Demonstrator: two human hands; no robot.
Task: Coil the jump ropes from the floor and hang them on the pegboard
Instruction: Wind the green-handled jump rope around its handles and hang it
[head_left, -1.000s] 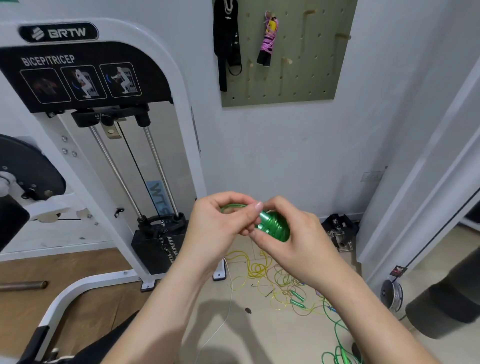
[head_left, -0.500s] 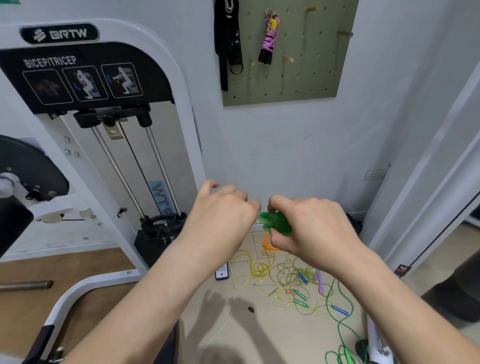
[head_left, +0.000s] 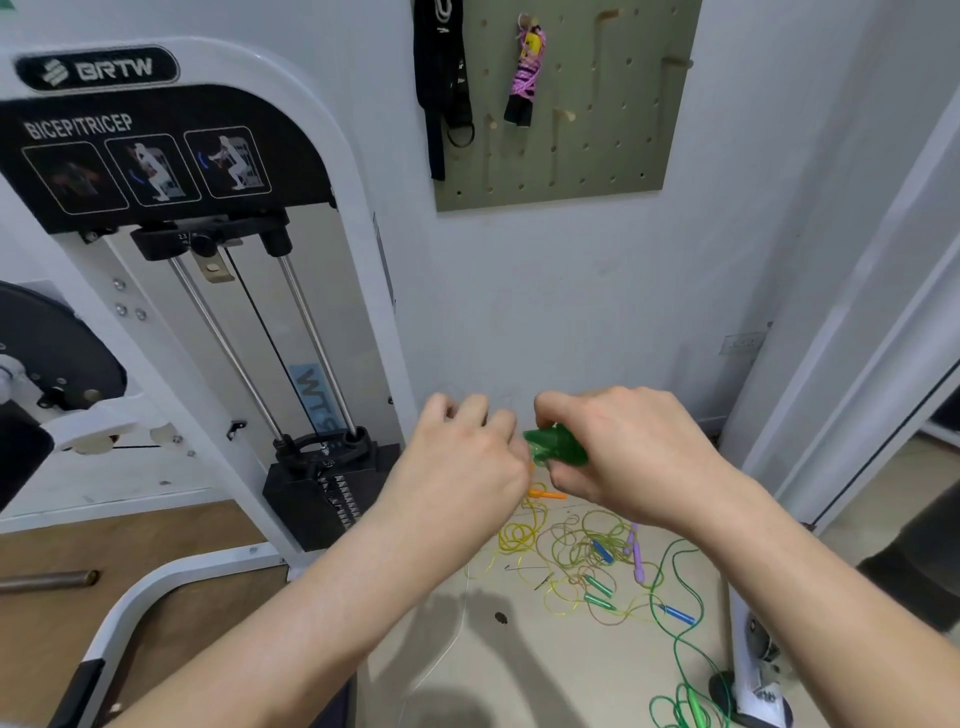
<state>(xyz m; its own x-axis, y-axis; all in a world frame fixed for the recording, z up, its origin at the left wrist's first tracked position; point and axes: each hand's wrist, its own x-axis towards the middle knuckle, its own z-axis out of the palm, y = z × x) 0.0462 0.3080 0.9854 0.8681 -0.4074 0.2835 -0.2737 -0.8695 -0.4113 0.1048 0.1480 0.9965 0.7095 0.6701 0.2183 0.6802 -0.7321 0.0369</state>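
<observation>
We hold our right hand (head_left: 631, 452) curled around a green jump rope bundle (head_left: 555, 446), the fingers clamped over its top and thumb under it, so the bundle pokes out toward the left from inside the fist. Our left hand (head_left: 462, 462) sits just beside it, knuckles up and fingers curled together, its fingertips meeting the bundle's exposed end; we cannot tell whether it pinches a strand there. A thin pale cord (head_left: 457, 639) trails down below the left hand to the floor. Below and beyond our hands, a tangle of loose jump ropes (head_left: 587, 561) in yellow and green, with blue, purple, orange and green handles, lies on the floor by the wall. High on the wall, the green pegboard (head_left: 613, 130) already carries a pink coiled rope (head_left: 525, 73) and black straps (head_left: 441, 78), well apart from our hands.
</observation>
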